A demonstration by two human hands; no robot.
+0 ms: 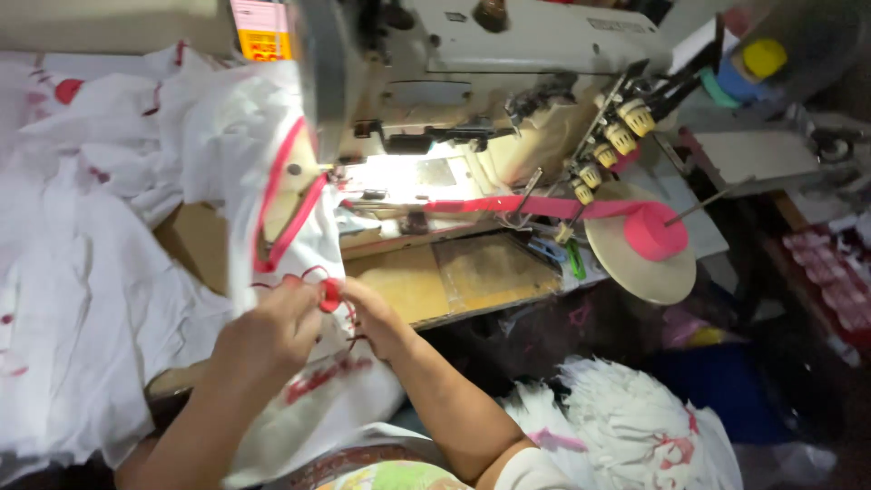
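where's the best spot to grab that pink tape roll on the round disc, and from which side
Probably by the outer rim of the pink tape roll, coming from the near right, away from the sewing machine. It lies flat on the tan disc, a thin rod pokes from its middle, and the tape runs off leftward, so that side is taken.

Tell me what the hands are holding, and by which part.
Both the left hand and right hand pinch the white garment at its pink-bound edge, between the fingertips.
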